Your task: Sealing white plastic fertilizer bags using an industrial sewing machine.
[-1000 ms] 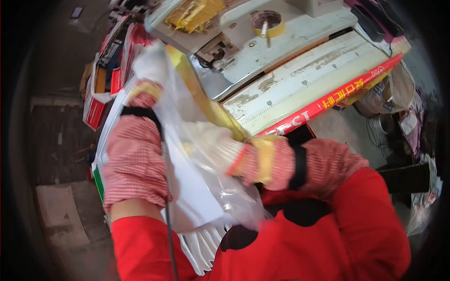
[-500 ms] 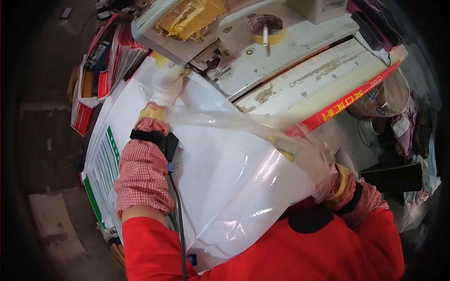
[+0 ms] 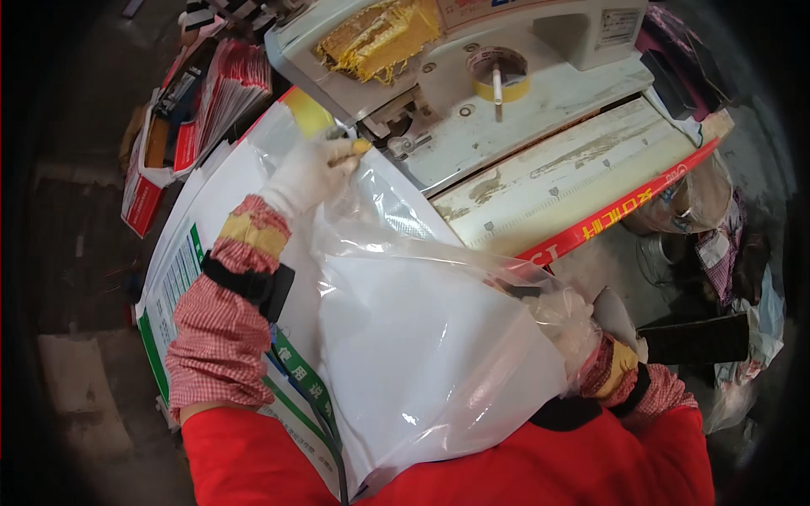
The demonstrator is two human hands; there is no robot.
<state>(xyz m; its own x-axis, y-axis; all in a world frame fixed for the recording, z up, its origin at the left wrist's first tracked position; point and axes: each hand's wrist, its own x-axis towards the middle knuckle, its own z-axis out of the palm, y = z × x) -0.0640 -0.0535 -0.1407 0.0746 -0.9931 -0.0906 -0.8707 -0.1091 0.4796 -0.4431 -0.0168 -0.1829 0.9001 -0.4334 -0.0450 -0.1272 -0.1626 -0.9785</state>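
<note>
At far left, a stack of red-edged paper [image 3: 236, 88] stands in an open carton. Right of it, white printed sheets [image 3: 215, 202] reach to the near left corner of the sewing-machine bed [image 3: 548, 97]. Just off that corner, the gloved left hand [image 3: 312, 173] has its fingers drawn together, apparently pinching the upper edge of the clear film [image 3: 422, 337]. The film lies slack over the sheets, below the near edge of the ruled extension table [image 3: 557, 181]. At its right end, the right hand [image 3: 561, 316] shows through the film, fingers seemingly curled; whether it grips or merely sits inside cannot be told. Assessment: film likely light, limp, slippery and easily creased or torn; best held by a gathered edge, fingers well spread inside.
</note>
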